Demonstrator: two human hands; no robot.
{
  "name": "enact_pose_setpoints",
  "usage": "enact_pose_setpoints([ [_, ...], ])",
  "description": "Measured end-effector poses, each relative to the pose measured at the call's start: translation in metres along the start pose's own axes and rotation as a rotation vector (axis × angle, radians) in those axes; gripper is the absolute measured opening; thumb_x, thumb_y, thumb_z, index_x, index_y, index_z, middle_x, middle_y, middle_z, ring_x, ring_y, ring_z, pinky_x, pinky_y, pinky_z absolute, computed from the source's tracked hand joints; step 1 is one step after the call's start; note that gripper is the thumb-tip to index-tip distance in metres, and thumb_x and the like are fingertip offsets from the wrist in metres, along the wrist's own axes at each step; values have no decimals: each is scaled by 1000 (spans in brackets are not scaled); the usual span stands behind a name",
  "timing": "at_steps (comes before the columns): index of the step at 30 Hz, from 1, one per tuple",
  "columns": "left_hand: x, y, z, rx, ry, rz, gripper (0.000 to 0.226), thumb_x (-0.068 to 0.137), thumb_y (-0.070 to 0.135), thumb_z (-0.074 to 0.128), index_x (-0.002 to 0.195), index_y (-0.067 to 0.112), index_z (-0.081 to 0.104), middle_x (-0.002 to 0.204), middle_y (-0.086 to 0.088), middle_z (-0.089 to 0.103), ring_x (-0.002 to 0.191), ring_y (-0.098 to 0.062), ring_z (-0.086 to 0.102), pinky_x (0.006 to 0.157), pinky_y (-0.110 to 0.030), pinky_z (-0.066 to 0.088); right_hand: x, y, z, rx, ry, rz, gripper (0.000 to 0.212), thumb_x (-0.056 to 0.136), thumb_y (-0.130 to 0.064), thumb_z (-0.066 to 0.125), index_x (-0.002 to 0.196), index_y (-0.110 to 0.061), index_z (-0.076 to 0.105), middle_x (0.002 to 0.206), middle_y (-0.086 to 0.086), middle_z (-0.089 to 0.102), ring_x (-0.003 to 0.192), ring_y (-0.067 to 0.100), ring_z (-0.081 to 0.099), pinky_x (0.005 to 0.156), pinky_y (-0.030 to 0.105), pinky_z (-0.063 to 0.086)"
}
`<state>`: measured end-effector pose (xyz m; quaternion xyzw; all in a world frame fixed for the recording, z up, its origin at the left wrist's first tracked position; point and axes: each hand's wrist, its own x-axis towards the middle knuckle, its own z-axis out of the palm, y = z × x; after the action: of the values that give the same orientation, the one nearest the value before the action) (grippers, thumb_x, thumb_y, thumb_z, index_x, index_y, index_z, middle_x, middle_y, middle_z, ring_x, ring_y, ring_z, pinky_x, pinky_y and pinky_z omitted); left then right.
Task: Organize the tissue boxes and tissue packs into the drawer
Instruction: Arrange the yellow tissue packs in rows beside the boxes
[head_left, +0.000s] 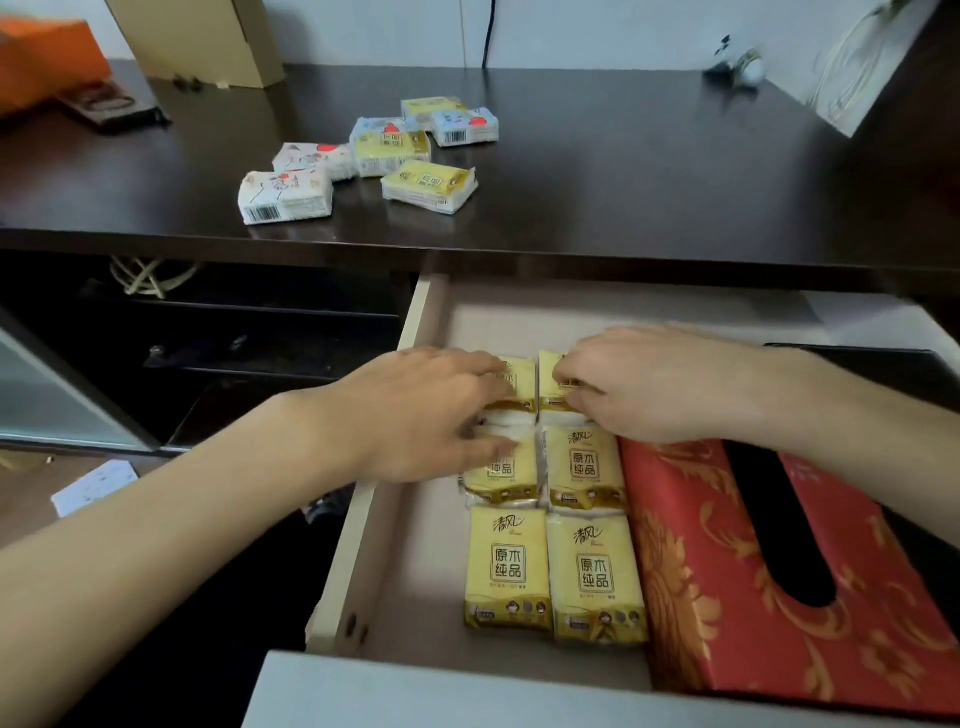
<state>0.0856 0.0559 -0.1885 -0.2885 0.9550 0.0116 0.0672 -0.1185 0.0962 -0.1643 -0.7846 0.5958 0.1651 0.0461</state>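
An open drawer (410, 561) holds two columns of yellow tissue packs beside a red tissue box (691, 561) with a gold pattern on the right. My left hand (415, 410) grips the far left yellow pack (519, 376). My right hand (644, 384) grips the far right yellow pack (548, 382) next to it. Both packs rest in the drawer behind the other rows. Nearer me lie more yellow packs (584, 467), (509, 566), (597, 577). On the dark desk (623, 171) lie several loose packs, yellow (428, 184) and white (285, 197).
An orange object (41, 57) and a dark flat item (109, 106) sit at the desk's back left. A cardboard piece (208, 36) leans on the wall. A white item (862, 67) stands at the back right. Open shelves (234, 332) lie left of the drawer.
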Motion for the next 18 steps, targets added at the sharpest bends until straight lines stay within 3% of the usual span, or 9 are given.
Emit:
enact_pose_setpoints([
  [2,5,-1,4,54,-67,-4,49,92,59,41,123,25,58,125,7,57,109,-22,59,88,-37,48,4,2,6,-3,-33,7,17,103,-28,41,95,-19,53,122,5,64,117,32,62,93,46,52],
  [5,9,1,8,41,-72,3,46,92,59,41,114,24,61,112,7,59,98,-23,62,83,-39,50,1,3,10,-9,-7,4,20,101,-24,40,103,-20,60,122,0,63,117,31,63,90,45,52],
  [8,11,1,8,42,-48,5,47,91,59,41,118,25,59,116,7,60,100,-24,62,84,-40,50,-1,6,11,18,18,7,29,100,-26,40,115,-25,66,127,-3,65,118,28,63,93,47,52],
  [11,13,0,7,52,-33,6,47,92,59,41,121,26,59,119,8,59,104,-22,61,89,-39,47,-2,9,11,95,66,-3,31,100,-32,41,114,-26,68,124,-5,66,117,26,63,95,46,52],
  [14,11,-7,-7,34,57,-18,44,93,58,40,122,30,58,119,10,60,111,-17,58,99,-37,41,-3,15,1,188,188,20,27,96,-43,48,109,-35,69,115,-12,70,111,22,65,86,39,51],
  [18,0,-28,-33,-102,276,-159,41,91,58,40,122,39,59,117,18,63,110,-9,59,87,-35,49,4,21,-29,460,380,34,20,89,-44,55,91,-40,75,81,-22,73,82,4,67,76,33,54],
])
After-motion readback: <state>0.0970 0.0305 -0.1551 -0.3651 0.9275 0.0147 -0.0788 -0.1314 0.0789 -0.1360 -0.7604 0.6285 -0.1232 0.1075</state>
